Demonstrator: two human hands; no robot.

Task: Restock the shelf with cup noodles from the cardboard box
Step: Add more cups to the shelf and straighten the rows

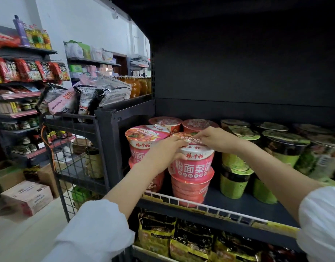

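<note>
While both hands are closing on it, the pink cup noodle (192,161) is sitting as the upper cup of a two-high stack, on a ribbed pink cup (189,188) at the front of the dark shelf (244,203). Its body is a tapered round tub with a glossy printed wrap and a white band under a flat foil lid. The left hand (165,153) is gripping the cup's left side, thumb lying across the white band. The right hand (214,138) is pressing down on the lid's far edge, fingers curled over it.

Just left of the left hand, another pink stack (144,140) is standing, touching the held cup. Behind both hands, two more pink lids (181,122) are showing. To the right of the right hand, green-and-black cups (238,161) with matte green lids are standing stacked. Below the wrists, a white wire rail (200,206) is edging the shelf, and crinkled yellow-and-black packets (181,237) are lying beneath it. Left of the left forearm, a black wire-mesh rack (72,148) is carrying glossy foil noodle packets (83,97). White fabric sleeves (94,231) are covering both arms to the elbow.
</note>
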